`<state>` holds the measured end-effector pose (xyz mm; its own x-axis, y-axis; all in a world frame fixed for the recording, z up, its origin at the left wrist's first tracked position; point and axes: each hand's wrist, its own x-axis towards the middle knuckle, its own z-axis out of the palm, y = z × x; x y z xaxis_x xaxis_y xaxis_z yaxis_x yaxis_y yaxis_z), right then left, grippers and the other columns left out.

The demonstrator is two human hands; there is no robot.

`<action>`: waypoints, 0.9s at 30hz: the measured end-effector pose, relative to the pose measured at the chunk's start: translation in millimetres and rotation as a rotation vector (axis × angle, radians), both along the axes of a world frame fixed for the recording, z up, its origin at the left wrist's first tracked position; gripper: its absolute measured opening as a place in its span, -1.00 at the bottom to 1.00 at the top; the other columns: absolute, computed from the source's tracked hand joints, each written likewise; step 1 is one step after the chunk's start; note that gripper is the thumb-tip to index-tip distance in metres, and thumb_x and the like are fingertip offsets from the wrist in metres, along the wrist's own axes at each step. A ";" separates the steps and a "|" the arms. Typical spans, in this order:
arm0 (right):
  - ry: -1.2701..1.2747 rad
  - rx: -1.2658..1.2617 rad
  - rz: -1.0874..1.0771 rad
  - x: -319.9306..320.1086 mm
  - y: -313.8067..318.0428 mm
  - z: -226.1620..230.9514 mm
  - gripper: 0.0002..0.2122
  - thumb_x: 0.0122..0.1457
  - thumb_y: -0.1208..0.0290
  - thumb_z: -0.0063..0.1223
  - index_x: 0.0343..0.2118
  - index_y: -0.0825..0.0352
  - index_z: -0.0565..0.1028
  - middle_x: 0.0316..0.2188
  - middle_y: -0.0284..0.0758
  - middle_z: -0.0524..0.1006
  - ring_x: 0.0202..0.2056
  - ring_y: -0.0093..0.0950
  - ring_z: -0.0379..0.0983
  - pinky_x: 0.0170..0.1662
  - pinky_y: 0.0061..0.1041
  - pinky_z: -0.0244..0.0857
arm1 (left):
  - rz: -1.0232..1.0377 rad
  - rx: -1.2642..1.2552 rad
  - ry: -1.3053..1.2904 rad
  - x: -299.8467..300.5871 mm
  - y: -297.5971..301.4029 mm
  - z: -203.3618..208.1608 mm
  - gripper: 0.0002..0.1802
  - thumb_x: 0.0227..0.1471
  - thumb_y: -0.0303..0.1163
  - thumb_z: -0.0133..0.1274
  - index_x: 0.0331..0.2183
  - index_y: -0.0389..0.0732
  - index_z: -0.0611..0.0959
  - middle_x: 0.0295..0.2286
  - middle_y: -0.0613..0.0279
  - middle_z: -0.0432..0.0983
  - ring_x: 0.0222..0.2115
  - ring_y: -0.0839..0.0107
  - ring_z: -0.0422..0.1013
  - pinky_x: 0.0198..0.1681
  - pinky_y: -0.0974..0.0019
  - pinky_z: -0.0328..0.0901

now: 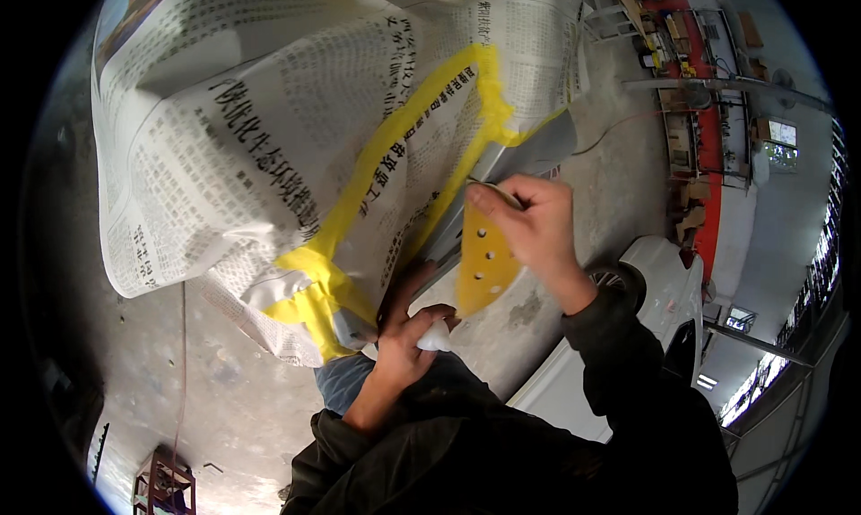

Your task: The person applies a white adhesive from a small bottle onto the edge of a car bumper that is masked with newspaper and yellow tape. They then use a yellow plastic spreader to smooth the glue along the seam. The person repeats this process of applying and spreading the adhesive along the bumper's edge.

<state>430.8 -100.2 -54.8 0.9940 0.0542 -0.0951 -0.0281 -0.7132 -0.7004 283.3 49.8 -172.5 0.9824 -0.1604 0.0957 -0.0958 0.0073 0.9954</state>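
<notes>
My right hand (536, 233) pinches a yellow sanding disc (484, 262) with round holes, which hangs down from the thumb and fingers. Its upper edge lies close to a grey panel (525, 153) showing between the masked areas. My left hand (405, 346) is at the panel's near end, with a crumpled white wad (435, 337) in its grip. Some of its fingers stretch along the shaded panel, and their tips are hard to make out. Printed newspaper (260, 147) covers the large part beside the panel, bordered by yellow masking tape (345, 215).
A white car (659, 286) stands on the right, beyond my right forearm. Shelving with boxes (686, 147) lines the red and white wall at far right. A small reddish stand (164, 484) is on the concrete floor (229, 389) at lower left, near a thin hose (184, 363).
</notes>
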 end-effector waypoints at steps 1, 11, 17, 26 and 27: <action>-0.008 0.067 -0.037 4.3 -1.1 1.7 -0.69 0.12 0.45 0.29 -0.66 0.45 0.44 -0.75 -0.60 0.28 -0.61 -0.82 0.10 -0.58 -0.67 0.00 | -0.005 -0.020 0.012 -0.2 -0.3 0.8 -0.81 -0.13 -0.52 0.23 -0.34 -0.28 0.71 0.13 -0.31 0.25 0.10 -0.11 0.33 0.06 0.08 0.31; -0.056 0.222 -0.084 22.6 -7.2 1.9 -0.72 0.06 0.39 0.35 -0.62 0.47 0.50 -0.77 -0.52 0.29 -0.61 -0.79 0.12 -0.59 -0.63 0.02 | 0.019 -0.034 0.044 0.9 -4.0 2.2 -0.76 -0.04 -0.34 0.19 -0.35 -0.31 0.71 0.10 -0.35 0.27 0.09 -0.13 0.35 0.02 0.09 0.35; -0.036 0.144 0.007 13.5 -9.7 -3.8 -0.70 0.08 0.37 0.33 -0.63 0.47 0.51 -0.78 -0.53 0.31 -0.62 -0.79 0.12 -0.59 -0.63 0.04 | 0.036 -0.059 0.088 2.4 -4.9 10.5 -0.87 -0.09 -0.53 0.19 -0.40 -0.33 0.72 0.10 -0.32 0.28 0.12 -0.10 0.31 0.05 0.07 0.32; -0.005 0.194 -0.015 21.6 -19.3 -4.2 -0.64 0.05 0.30 0.37 -0.67 0.46 0.49 -0.79 -0.52 0.27 -0.63 -0.78 0.10 -0.61 -0.60 0.02 | 0.016 -0.013 -0.004 6.4 -3.9 12.8 -0.86 -0.12 -0.65 0.18 -0.38 -0.41 0.70 0.10 -0.35 0.26 -0.05 0.03 0.48 -0.16 0.20 0.47; -0.018 0.250 -0.057 22.7 -20.2 -8.6 -0.65 0.03 0.30 0.38 -0.67 0.47 0.50 -0.80 -0.52 0.27 -0.63 -0.78 0.10 -0.62 -0.59 0.02 | 0.031 0.004 -0.022 7.6 -4.7 12.2 -0.86 -0.12 -0.64 0.19 -0.39 -0.40 0.71 0.10 -0.35 0.26 -0.06 0.03 0.49 -0.15 0.21 0.47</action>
